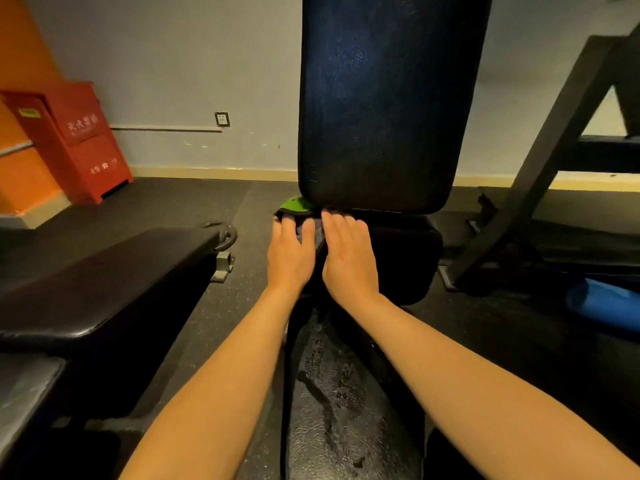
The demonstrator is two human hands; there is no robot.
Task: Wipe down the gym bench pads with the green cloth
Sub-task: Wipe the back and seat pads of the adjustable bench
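Observation:
A black gym bench stands straight ahead. Its back pad (384, 98) is raised upright and its seat pad (401, 258) lies flat below it. Wet streaks show on the near pad (332, 393) between my forearms. The green cloth (297, 204), green on one side and grey on the other, lies bunched at the left end of the gap between the back pad and the seat pad. My left hand (290, 252) and my right hand (348, 256) lie side by side, palms down, pressing the cloth onto the seat pad. Most of the cloth is hidden under them.
A second black bench (104, 282) stands close on the left. A red cabinet (69, 140) stands against the orange wall at the far left. A black rack frame (540, 157) rises on the right, with a blue roll (606, 308) on the floor beside it.

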